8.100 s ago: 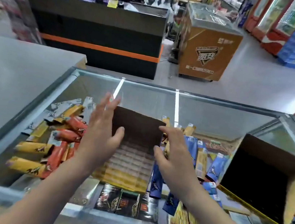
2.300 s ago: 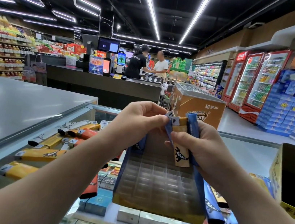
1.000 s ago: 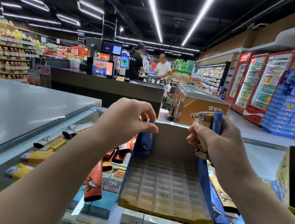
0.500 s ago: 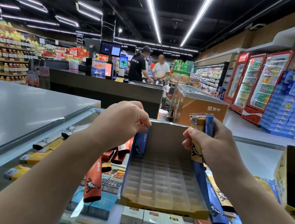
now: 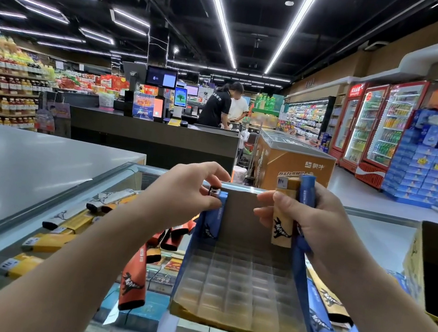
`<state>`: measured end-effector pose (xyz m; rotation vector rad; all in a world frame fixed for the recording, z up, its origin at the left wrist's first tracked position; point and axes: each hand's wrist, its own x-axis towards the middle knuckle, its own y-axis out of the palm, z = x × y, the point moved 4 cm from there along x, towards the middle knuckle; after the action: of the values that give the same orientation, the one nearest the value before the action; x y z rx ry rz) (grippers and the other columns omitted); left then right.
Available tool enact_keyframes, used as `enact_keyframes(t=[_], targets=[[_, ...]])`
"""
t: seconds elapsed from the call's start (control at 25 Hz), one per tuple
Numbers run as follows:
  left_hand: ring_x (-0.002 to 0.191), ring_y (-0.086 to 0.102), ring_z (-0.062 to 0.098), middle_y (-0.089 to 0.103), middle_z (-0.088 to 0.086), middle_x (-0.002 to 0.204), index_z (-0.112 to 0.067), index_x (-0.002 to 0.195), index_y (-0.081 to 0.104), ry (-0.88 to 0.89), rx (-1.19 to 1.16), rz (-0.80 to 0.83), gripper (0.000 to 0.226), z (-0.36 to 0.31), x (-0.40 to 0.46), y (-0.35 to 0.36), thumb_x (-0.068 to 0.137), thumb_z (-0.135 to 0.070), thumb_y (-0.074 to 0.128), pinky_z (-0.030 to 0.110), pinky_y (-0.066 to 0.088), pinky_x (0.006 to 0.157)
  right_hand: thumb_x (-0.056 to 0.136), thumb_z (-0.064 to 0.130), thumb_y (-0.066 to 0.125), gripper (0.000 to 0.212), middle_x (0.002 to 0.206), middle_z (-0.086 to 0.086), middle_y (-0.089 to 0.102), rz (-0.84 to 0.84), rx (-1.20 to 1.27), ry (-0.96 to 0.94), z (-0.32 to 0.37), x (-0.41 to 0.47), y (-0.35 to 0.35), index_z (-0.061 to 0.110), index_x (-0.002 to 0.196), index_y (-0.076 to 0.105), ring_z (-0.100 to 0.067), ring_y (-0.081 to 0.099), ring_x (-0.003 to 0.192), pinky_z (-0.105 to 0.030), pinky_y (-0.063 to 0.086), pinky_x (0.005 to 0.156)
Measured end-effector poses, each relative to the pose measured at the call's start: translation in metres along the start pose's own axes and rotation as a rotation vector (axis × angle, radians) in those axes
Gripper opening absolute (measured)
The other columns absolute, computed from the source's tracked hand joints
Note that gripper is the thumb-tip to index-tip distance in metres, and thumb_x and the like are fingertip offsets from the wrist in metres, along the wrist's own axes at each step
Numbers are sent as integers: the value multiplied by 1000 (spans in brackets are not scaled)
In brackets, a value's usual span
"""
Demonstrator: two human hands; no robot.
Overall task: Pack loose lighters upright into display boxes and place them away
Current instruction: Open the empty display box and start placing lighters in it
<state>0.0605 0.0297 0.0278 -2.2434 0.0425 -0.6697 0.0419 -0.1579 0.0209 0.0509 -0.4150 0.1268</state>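
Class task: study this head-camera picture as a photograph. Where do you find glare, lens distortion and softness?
Head view: ceiling strip lights blow out to white and splay outward, showing wide-angle bending; glare streaks the grey countertop and the glass case edge; distant shelves look soft, while the blue lighter in the left hand stays fairly sharp.

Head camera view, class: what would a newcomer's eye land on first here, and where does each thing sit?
Centre stage, the left hand pinches a blue lighter upright into the far-left corner of the open cardboard display box with a clear gridded tray. To its right, the right hand keeps a grip on a tan lighter and another blue one. Loose yellow and orange lighters lie scattered on the glass counter at left.
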Motion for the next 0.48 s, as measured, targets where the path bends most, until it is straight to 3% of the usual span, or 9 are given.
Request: enact_keyframes(t=[0.12,0.24,0.48], targets=[[93,55,0,59,-14,103,-36,112,54,63,31,-70,34,-11,-3,0,81,-36,66,20,45,79,67,22,65,18,71,-9,71,60,1,0,1,-1,2,13,82,63,-23,69,67,-27,56,56],[89,58,-1,64,-15,97,-40,105,60,204,-213,-68,28,-34,-9,3,78,-43,64,11,44,73,68,28,69,14,66,-9,68,136,-80,-44,2,-4,7,17,76,67,-19,66,60,-23,51,50],[77,66,5,71,-9,82,-26,89,67,216,-375,-11,14,-38,-8,9,79,-15,68,21,54,71,75,24,65,23,80,-18,65,262,-176,-109,0,-4,16,11,92,54,-21,67,69,-25,54,57]])
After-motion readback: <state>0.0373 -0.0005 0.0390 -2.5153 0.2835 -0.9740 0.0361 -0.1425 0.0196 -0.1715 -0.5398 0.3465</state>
